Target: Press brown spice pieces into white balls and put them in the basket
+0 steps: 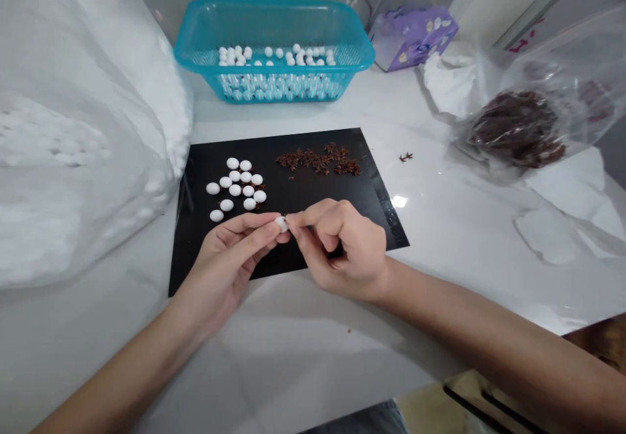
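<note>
My left hand (239, 251) pinches a small white ball (281, 223) between thumb and fingers, over the front of a black mat (313, 216). Against the ball's right side, my right hand (345, 242) is closed, thumb and forefinger pressed together on a tiny dark piece that fingers mostly hide. Several white balls (235, 190) lie in a loose group on the mat's left part, with bits of brown showing beside some of them. Behind my right hand, small brown branched pieces (320, 160) are heaped on the mat.
A teal basket (274, 5) holding many white balls stands at the back. On the left bulges a big translucent bag (88, 134) of white balls. A purple box (415, 38), a clear bag of brown pieces (518, 128) and one loose brown piece (405, 157) are at right.
</note>
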A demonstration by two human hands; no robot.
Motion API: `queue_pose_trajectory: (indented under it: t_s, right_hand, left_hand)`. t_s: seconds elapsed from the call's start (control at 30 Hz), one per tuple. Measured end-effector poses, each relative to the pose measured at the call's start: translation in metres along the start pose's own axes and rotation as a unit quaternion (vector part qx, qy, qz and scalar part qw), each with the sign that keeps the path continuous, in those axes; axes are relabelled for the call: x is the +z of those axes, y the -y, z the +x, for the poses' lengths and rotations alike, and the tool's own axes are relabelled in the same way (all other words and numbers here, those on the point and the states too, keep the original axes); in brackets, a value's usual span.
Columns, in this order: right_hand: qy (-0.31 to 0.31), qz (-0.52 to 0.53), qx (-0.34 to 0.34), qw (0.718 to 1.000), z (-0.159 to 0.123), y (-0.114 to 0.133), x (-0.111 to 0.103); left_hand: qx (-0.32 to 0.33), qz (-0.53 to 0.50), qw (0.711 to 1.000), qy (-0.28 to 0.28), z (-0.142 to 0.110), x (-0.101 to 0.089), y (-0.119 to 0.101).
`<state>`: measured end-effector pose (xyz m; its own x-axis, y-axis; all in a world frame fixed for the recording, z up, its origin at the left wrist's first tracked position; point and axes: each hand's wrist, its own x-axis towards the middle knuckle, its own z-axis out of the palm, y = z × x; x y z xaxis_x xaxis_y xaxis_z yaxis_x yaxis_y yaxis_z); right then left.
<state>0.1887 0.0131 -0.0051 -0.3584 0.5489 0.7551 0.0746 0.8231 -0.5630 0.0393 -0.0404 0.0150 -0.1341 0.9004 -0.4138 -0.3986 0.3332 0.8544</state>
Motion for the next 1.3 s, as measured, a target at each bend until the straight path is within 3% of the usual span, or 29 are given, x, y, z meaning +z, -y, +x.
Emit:
queue_pose_trajectory:
  t_s: [0.5, 0.73, 0.97, 1.1, 1.3]
  right_hand:
    - [-0.004, -0.054, -0.004, 0.999, -0.001, 0.004, 0.001]
    - [0.063, -0.105, 0.020, 0.992, -0.006, 0.004, -0.001]
    - [0.008, -0.017, -0.060, 0.998, 0.005, 0.006, -0.011]
    - [-0.047, 0.037, 0.036, 0.998, 0.011, 0.003, -0.014]
    - [0.045, 0.033, 0.080, 0.995, 0.010, -0.001, -0.010]
  left_hand:
    - [-0.012, 0.004, 0.999, -0.031, 0.000, -0.001, 0.002]
    - [-0.001, -0.004, 1.000, -0.026, -0.002, -0.002, 0.002]
    - [-0.018, 0.026, 0.999, 0.014, -0.003, 0.000, 0.000]
    - [-0.021, 0.007, 1.000, 0.021, -0.001, -0.001, -0.002]
    - [-0.019, -0.025, 0.999, 0.025, 0.001, -0.002, -0.003]
